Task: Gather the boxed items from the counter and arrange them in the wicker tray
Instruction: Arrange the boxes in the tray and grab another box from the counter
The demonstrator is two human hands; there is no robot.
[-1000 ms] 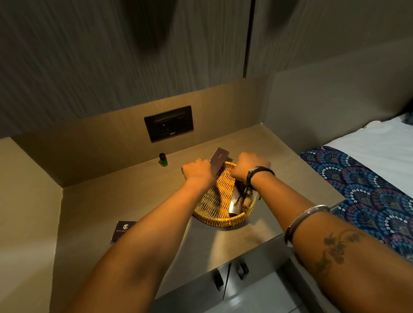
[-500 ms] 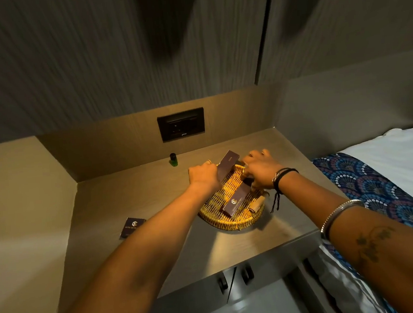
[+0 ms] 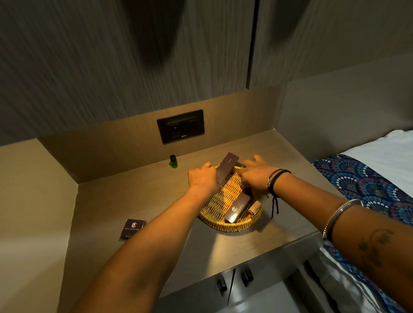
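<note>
Two bare arms, no sleeves. Left hand (image 3: 203, 180): ring on one finger. Right hand (image 3: 257, 174): black cord bands (image 3: 276, 179) at wrist, loose cord end hanging down. Silver bangle (image 3: 340, 213) further up right arm. Dark flower-like tattoo (image 3: 373, 247) on right forearm.

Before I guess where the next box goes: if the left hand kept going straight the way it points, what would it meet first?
The left hand points away from the person, toward the back wall. The counter beyond it looks bare, so likely the wall first. The green bottle stands just left of that line, though depth is unclear.
</note>
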